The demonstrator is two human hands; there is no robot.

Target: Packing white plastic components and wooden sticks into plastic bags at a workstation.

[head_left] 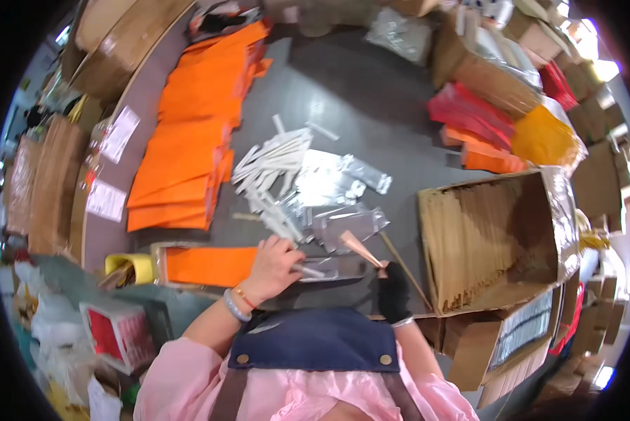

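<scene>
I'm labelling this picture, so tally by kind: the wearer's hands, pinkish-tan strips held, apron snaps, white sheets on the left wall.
Hands: 2 (bare left hand, black-gloved right hand)
Pinkish-tan strip in the right hand: 1
Brass snaps on the navy apron: 2
White sheets on the left wall: 2
Total: 7

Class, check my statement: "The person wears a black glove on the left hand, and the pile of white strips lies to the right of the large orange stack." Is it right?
No: the black glove is on the right hand, as the head view shows. The pile of white strips does lie right of the large orange stack.
</scene>
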